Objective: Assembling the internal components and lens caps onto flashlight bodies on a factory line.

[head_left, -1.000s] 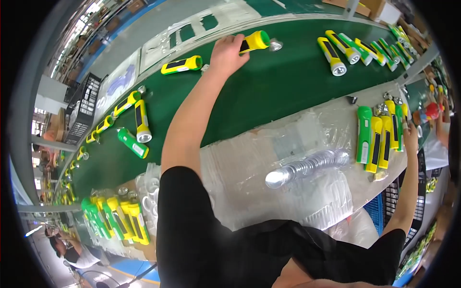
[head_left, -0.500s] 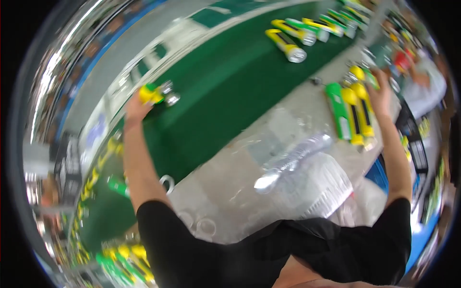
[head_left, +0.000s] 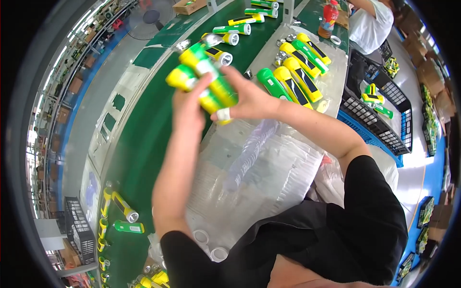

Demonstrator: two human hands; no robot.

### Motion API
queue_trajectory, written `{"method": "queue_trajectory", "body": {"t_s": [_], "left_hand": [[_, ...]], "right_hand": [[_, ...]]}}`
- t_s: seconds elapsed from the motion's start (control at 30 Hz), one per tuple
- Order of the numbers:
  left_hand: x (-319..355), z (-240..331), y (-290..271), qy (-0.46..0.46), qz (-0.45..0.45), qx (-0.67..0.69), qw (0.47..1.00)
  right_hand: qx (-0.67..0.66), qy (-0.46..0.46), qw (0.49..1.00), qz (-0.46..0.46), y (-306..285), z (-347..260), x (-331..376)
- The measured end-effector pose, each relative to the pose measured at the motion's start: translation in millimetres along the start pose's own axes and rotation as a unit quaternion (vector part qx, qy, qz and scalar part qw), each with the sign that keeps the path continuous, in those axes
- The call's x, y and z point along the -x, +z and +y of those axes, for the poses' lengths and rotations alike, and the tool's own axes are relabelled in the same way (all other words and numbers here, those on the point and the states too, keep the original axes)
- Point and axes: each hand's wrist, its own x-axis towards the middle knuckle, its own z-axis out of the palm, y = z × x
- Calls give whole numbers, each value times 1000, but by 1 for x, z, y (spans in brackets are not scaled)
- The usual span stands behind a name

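Out over the edge of the green belt, both my hands meet on a bundle of green and yellow flashlights (head_left: pixel 214 86), blurred by motion, at least two side by side. My left hand (head_left: pixel 191 103) wraps their near left side. From the right, my right hand (head_left: pixel 249 98) grips them, with a white wrap on one digit. Just right of my hands, several green and yellow flashlights (head_left: pixel 297 86) with dark panels lie in a row on the plastic-covered table (head_left: pixel 269 192). Further along the green belt (head_left: pixel 139 158), more flashlights (head_left: pixel 232 30) lie spaced out.
A clear sleeve of stacked thin pieces (head_left: pixel 252 153) lies before me, with white rings (head_left: pixel 219 254) near my left elbow. A red-capped bottle (head_left: pixel 329 19) stands far right, by a person in a white shirt (head_left: pixel 372 29). Black crates (head_left: pixel 401 129) stand on the right.
My hands were far apart, the left one over the belt with flashlights, the right one at the table's flashlight row. Now they have come together on the flashlights. The view has turned.
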Motion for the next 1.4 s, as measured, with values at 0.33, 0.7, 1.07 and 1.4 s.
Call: {"method": "queue_trajectory", "body": {"t_s": [0.33,0.7,1.07,1.4], "left_hand": [[3,-82,85,-60,-136,-182,972],[133,21,-142,115,130,-666,726],[244,89,-294,-225,412,-772,428],[221,88,-307,-253,350,-775,461]], "right_hand": [[188,205,960,40,-163,38,49],[345,76,934,55,-283,234,79],[486,-35,866,112,-267,220,54],[197,-145,967,75,-48,25,35]]}}
